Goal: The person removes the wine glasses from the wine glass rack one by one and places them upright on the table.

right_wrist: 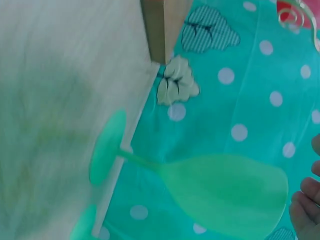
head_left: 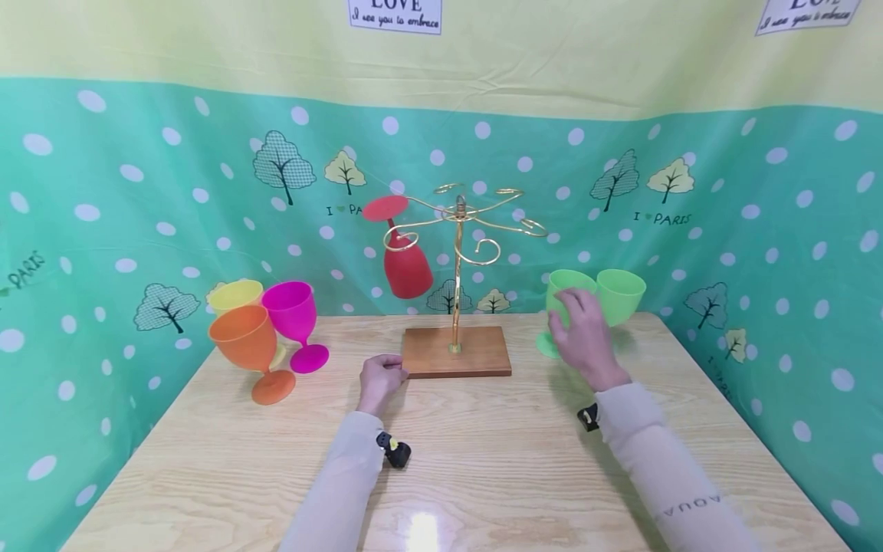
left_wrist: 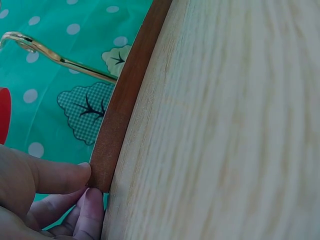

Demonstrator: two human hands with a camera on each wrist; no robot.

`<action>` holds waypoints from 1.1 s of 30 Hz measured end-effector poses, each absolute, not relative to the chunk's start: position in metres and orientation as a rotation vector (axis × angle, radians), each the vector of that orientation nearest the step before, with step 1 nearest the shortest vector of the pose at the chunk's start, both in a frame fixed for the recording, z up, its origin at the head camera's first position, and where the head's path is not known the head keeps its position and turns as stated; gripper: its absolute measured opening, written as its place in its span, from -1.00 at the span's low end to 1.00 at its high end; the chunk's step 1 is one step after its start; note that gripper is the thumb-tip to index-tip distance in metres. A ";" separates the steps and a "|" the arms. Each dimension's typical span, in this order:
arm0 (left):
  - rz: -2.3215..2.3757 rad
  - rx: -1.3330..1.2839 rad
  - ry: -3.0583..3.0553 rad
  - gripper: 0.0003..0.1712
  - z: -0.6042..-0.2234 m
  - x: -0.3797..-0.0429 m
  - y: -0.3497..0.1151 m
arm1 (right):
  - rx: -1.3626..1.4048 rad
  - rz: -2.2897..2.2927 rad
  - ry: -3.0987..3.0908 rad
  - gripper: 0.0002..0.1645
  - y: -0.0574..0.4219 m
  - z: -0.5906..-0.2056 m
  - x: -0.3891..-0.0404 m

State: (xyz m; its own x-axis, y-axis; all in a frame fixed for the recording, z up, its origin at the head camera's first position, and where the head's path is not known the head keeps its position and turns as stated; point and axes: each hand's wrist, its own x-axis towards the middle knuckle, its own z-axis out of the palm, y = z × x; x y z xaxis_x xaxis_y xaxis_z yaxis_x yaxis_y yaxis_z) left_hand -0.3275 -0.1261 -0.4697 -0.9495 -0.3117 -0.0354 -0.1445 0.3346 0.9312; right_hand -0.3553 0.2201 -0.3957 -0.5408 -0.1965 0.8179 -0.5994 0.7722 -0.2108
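A gold wire goblet rack (head_left: 457,284) stands on a wooden base (head_left: 469,359). My left hand (head_left: 379,382) pinches the base's near left corner; in the left wrist view the thumb (left_wrist: 67,177) lies against its edge, fingers below. A red goblet (head_left: 408,270) hangs upside down from the rack's left hook. On the right, my right hand (head_left: 588,337) is at a light green goblet (head_left: 571,280), partly covering it in the head view. That goblet (right_wrist: 225,190) stands upright in the right wrist view, with relaxed fingers (right_wrist: 306,200) close beside its rim and not around it.
A second green goblet (head_left: 621,295) stands right behind the first. At the left are an orange goblet (head_left: 244,339), a magenta goblet (head_left: 293,310) and a yellow goblet (head_left: 237,294), all upright. A patterned curtain (head_left: 552,153) surrounds the table (head_left: 483,460) at the back and sides.
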 end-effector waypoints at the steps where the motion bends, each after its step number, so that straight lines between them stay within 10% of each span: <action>1: -1.677 0.420 -2.441 -0.67 -0.470 -0.328 -0.126 | 0.603 0.606 -2.105 -0.62 0.217 -0.398 -0.354; 33: -1.703 0.425 -2.417 -0.69 -0.470 -0.326 -0.127 | 0.216 0.957 -2.856 -0.43 0.165 -0.427 -0.339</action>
State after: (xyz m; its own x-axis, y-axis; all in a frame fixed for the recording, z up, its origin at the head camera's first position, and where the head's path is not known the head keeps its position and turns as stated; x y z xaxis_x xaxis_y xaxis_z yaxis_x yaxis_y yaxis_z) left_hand -0.3262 -0.1273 -0.4696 -0.9478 -0.3168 -0.0368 -0.1413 0.3136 0.9390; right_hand -0.3387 0.1652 -0.4269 -0.9824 -0.0964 0.1602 -0.1735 0.7898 -0.5883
